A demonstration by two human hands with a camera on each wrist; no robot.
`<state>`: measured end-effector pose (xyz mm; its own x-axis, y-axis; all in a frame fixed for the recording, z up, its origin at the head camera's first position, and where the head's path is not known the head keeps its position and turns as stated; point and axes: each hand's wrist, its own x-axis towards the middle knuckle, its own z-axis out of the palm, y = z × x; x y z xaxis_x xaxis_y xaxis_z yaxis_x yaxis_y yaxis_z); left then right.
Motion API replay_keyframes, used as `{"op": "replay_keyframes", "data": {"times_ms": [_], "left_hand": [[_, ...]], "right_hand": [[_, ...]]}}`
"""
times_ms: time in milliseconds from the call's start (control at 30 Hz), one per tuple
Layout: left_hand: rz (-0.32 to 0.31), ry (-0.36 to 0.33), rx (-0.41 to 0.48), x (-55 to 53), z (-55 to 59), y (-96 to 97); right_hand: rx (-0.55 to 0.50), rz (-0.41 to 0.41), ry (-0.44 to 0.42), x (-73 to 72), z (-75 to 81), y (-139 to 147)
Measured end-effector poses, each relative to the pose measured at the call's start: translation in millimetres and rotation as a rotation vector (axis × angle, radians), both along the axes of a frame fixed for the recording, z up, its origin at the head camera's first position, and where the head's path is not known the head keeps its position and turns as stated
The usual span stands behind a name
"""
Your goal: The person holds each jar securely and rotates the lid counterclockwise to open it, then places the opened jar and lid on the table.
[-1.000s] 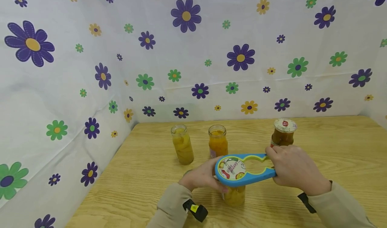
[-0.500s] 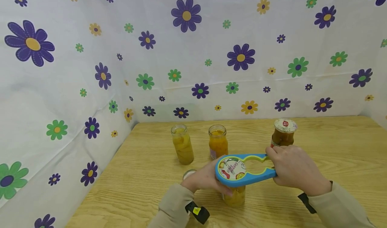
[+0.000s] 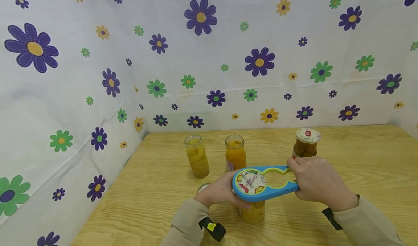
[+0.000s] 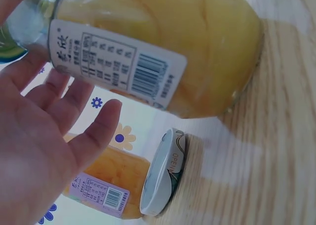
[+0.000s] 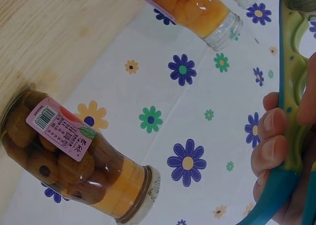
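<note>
A glass jar of yellow fruit (image 3: 252, 215) stands upright on the table in front of me. My left hand (image 3: 221, 192) holds it near the neck, thumb at the front and fingers round the far side. Over its printed lid (image 3: 250, 182) sits the widest ring of a blue and yellow-green jar opener (image 3: 277, 193). My right hand (image 3: 318, 182) grips the opener's two handles at the right end. Behind my left wrist a loose lid (image 4: 164, 173) lies on the table, partly hidden in the head view.
Two lidless jars stand farther back, one of pale yellow fruit (image 3: 197, 160) and one of orange fruit (image 3: 236, 155). A lidded jar of brown fruit (image 3: 305, 147) is behind my right hand. A flowered cloth (image 3: 228, 57) hangs beyond the wooden table (image 3: 140, 209).
My left hand has shifted slightly to the right at the jar, and more of the loose lid shows beside it. The opener and my right hand have hardly moved.
</note>
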<state>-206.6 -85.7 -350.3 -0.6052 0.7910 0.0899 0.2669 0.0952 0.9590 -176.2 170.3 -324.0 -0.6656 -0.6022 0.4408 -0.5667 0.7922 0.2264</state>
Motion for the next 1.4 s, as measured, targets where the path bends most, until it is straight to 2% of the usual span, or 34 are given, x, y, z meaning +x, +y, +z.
{"op": "replay_keyframes", "data": {"times_ms": [200,500,700,800,1033,1100,1300,1400], "left_hand": [[-0.007,-0.042,0.02,-9.7,-15.0,-3.8],[-0.077,-0.07,0.087,-12.3,-17.3,-7.3],[-0.058,-0.043,0.042,-11.2,-18.7,-3.9],[-0.042,-0.043,0.028,-9.6,-17.3,-1.5],[-0.035,-0.019,0.022,0.9,-0.4,-1.0],[-0.031,-0.023,0.016,0.9,-0.2,-1.5],[-0.037,-0.012,0.005,-9.1,-15.7,-3.5],[-0.041,-0.002,0.005,-10.5,-18.1,-4.0]], "right_hand": [[0.0,-0.001,0.0,0.3,0.3,0],[-0.005,0.007,0.013,0.1,0.6,1],[-0.007,0.005,0.006,-0.2,0.5,1],[-0.007,0.004,0.004,-0.3,0.4,1],[-0.002,0.003,0.012,-0.3,0.1,1],[0.001,0.001,0.008,-0.3,0.3,1],[0.0,-0.004,-0.001,-0.3,0.8,1],[-0.005,-0.006,-0.004,-0.2,0.8,0]]}}
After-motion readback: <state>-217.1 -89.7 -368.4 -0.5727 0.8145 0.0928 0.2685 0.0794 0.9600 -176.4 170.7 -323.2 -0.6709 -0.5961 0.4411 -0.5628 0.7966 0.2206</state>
